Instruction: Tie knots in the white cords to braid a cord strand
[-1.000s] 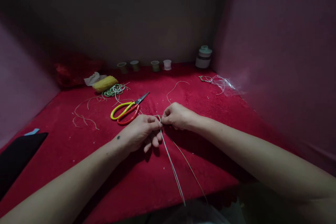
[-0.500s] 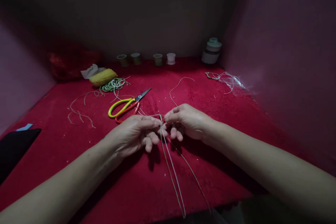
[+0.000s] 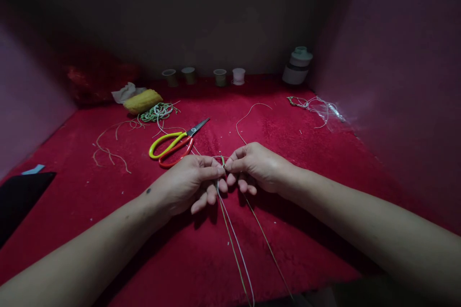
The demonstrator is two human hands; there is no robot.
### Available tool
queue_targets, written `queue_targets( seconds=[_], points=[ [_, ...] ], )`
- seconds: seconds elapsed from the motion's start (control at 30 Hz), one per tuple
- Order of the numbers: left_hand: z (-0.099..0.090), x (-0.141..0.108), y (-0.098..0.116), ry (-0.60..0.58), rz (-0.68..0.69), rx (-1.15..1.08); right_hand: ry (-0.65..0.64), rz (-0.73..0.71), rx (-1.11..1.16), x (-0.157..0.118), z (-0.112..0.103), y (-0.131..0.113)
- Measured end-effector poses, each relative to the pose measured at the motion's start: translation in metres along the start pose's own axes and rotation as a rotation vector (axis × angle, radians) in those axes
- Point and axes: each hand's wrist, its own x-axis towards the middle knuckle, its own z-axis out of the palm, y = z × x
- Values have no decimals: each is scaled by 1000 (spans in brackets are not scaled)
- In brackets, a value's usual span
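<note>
My left hand (image 3: 198,183) and my right hand (image 3: 254,169) meet over the middle of the red cloth, thumbs and forefingers pinched on thin cord. A short green knotted piece (image 3: 223,160) shows between the fingertips. From the left fingers a white cord (image 3: 236,235) and an olive cord (image 3: 229,237) hang side by side towards me. Another thin cord (image 3: 264,235) runs below my right hand to the near edge, and a loose end (image 3: 237,127) curls out beyond that hand. Just past my left hand lie scissors (image 3: 176,145) with yellow and red handles.
Green and white braided cords (image 3: 158,112) lie by a yellow roll (image 3: 143,101) at the back left. Several spools stand along the back, including a pink-white spool (image 3: 238,76). A white bottle (image 3: 297,65) and a plastic bag with cords (image 3: 326,112) are at right.
The fingertips have come closer together around the green knotted piece. The hanging cords have shifted left near my left fingers. The whole view has tilted slightly.
</note>
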Motion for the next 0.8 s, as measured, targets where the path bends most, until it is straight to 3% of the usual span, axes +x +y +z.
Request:
queue_targets(
  seconds=[0.17,0.4,0.6,0.8],
  points=[
    [-4,4,0,-40,17,-46,37,-27,-141,4,-5,-2],
    [-2,7,0,4,-33,-49,115,-32,-395,4,-6,-8],
    [7,5,-1,121,-4,140,164,-242,-750,14,-13,-4],
    [13,5,1,149,36,188,201,-330,-937,12,-12,-7]
  ],
)
